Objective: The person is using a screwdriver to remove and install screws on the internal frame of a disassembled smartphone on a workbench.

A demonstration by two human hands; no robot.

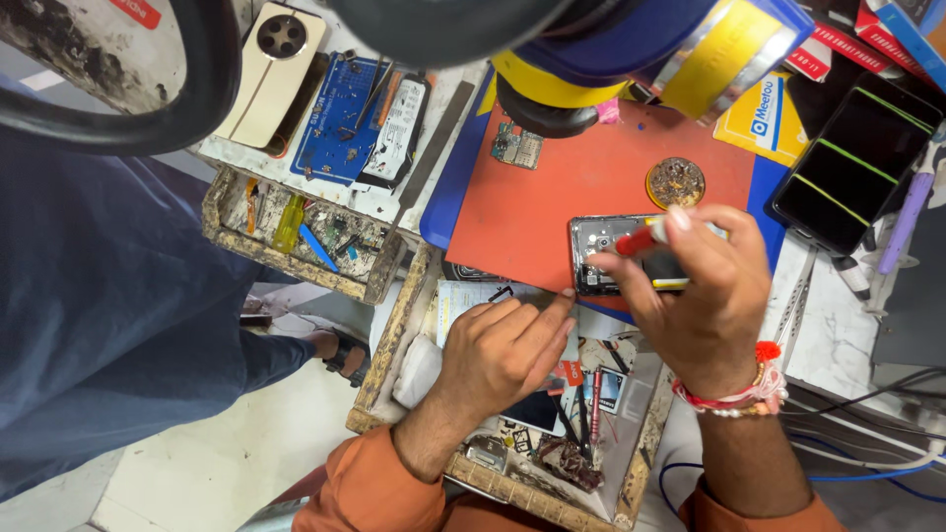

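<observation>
Where the open wooden drawer (386,347) juts from the bench's near edge, I see my left hand (498,355) resting over it, fingers loosely curled and apart from any tool, its fingertips touching a pale printed card (463,298) that lies across the drawer. Just beyond, at the near edge of the orange rubber work mat (552,187), my right hand (700,286) is closed around a red-tipped, yellow-and-white pen-shaped tool (650,239), its tip set on the opened black smartphone (599,248) with its back cover off. Farther along the mat lies a round brass-coloured dish of small parts (675,181), and nearer the far edge a small green circuit board (517,148). At the bench's right side rests a dark phone screen with green streaks (855,163).
</observation>
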